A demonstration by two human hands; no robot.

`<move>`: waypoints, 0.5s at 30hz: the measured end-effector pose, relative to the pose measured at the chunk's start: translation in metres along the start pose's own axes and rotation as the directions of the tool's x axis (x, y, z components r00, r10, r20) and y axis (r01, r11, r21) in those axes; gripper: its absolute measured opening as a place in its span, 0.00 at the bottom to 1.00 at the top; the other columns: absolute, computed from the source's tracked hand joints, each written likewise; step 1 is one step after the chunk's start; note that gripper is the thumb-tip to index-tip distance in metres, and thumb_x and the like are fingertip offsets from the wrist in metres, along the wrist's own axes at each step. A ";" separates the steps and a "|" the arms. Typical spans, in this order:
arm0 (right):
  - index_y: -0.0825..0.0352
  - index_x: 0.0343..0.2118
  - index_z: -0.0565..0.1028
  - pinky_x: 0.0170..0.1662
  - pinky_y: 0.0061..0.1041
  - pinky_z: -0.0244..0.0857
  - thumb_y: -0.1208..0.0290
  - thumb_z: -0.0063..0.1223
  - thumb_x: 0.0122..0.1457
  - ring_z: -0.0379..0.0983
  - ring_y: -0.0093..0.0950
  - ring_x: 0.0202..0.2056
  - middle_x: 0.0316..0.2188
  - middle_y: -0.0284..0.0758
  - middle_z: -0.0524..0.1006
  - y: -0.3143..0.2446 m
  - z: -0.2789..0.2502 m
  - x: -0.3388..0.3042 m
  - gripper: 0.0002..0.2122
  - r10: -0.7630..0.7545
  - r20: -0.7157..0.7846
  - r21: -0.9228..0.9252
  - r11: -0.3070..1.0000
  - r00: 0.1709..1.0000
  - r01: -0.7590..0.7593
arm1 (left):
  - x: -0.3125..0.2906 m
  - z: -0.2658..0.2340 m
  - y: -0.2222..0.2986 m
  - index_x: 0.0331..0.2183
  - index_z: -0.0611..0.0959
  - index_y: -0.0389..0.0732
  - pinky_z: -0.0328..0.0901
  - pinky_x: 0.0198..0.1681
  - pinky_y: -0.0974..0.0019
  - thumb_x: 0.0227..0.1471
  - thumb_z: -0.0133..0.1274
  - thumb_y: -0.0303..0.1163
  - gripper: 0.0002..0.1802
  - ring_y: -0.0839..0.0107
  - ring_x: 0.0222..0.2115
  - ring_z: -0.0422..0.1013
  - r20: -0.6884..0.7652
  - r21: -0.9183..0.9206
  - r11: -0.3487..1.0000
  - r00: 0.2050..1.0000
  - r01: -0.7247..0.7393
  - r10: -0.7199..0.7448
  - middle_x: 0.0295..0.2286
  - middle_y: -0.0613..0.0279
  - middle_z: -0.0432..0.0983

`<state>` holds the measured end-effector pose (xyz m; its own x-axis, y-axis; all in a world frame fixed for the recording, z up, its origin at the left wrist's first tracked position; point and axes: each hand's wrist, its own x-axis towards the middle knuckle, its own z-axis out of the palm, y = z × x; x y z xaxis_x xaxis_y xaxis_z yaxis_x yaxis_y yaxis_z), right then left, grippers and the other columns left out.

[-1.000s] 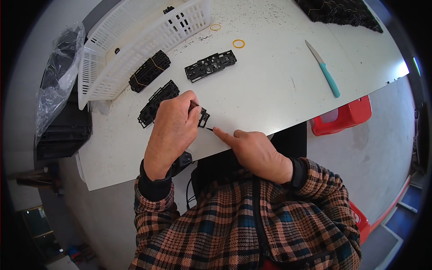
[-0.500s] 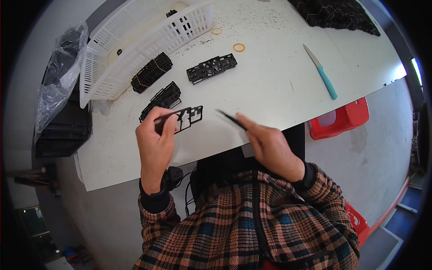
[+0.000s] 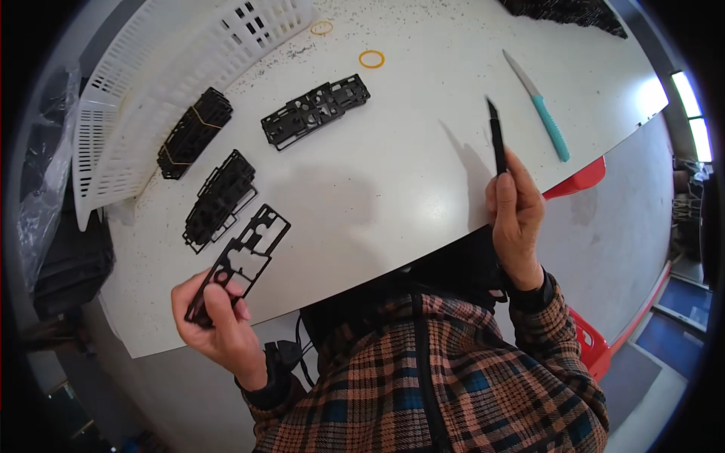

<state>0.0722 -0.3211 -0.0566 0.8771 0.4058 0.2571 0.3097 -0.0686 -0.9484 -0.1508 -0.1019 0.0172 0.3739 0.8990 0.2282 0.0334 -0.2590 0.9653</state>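
My left hand [image 3: 215, 321] pinches one end of a flat black plastic frame [image 3: 243, 260] with rectangular cut-outs, held tilted above the table's near left edge. Raised on the right, my right hand [image 3: 518, 215] grips a slim black craft knife [image 3: 497, 140], its narrow tip pointing up and away from me. Just beyond the held frame lies a stack of similar black frames [image 3: 220, 198]. Farther off is another such stack [image 3: 317, 112], and against the basket rests a bundle of black frames [image 3: 195, 134] tied with rubber bands.
A white slotted plastic basket [image 3: 113, 162] stands at the far left. Two yellow rubber bands, the nearer one a thicker ring [image 3: 371, 50], lie amid black crumbs. A knife with a turquoise handle [image 3: 551, 128] lies at the right. Red stools [image 3: 585, 180] are beyond the table edge.
My left hand has moved left and nearer to me, turning the frame. My right hand has gone right, away from the frame, and the craft knife now points upward. The head view has shifted.
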 end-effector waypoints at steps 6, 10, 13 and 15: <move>0.73 0.61 0.60 0.19 0.11 0.45 0.67 0.36 0.70 0.53 0.10 0.18 0.19 0.22 0.61 -0.003 -0.001 -0.001 0.21 0.037 -0.065 0.034 0.999 0.997 -0.035 | -0.001 0.007 -0.016 0.36 0.73 0.33 0.57 0.20 0.79 0.58 0.52 0.31 0.11 0.79 0.20 0.61 -0.106 -0.016 0.997 0.991 -0.078 0.076 0.25 0.60 0.68; 0.73 0.62 0.59 0.18 0.10 0.42 0.65 0.36 0.70 0.50 0.09 0.17 0.18 0.21 0.60 -0.001 0.000 0.003 0.22 -0.029 -0.052 -0.002 1.000 0.998 0.029 | -0.001 0.011 -0.016 0.37 0.72 0.33 0.58 0.21 0.80 0.58 0.53 0.36 0.15 0.78 0.20 0.61 -0.070 -0.008 0.998 0.996 -0.056 0.055 0.24 0.60 0.67; 0.73 0.62 0.59 0.18 0.10 0.42 0.65 0.36 0.70 0.49 0.09 0.16 0.19 0.22 0.60 0.007 -0.001 0.001 0.22 -0.036 -0.065 -0.011 0.999 0.997 0.035 | -0.001 0.013 -0.022 0.37 0.71 0.33 0.58 0.20 0.80 0.59 0.53 0.37 0.15 0.79 0.19 0.61 -0.062 0.014 0.999 0.997 -0.053 0.053 0.23 0.60 0.67; 0.73 0.62 0.59 0.18 0.10 0.41 0.64 0.36 0.70 0.49 0.09 0.16 0.19 0.22 0.61 0.007 0.000 0.001 0.22 -0.049 -0.069 -0.012 0.999 0.996 0.049 | -0.001 0.014 -0.024 0.37 0.71 0.33 0.58 0.19 0.80 0.59 0.53 0.36 0.15 0.79 0.19 0.61 -0.039 0.001 0.999 0.998 -0.046 0.046 0.23 0.60 0.67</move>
<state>0.0747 -0.3211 -0.0626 0.8839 0.3450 0.3157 0.3564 -0.0600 -0.9324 -0.1392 -0.1019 -0.0077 0.3390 0.8990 0.2775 0.0167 -0.3006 0.9536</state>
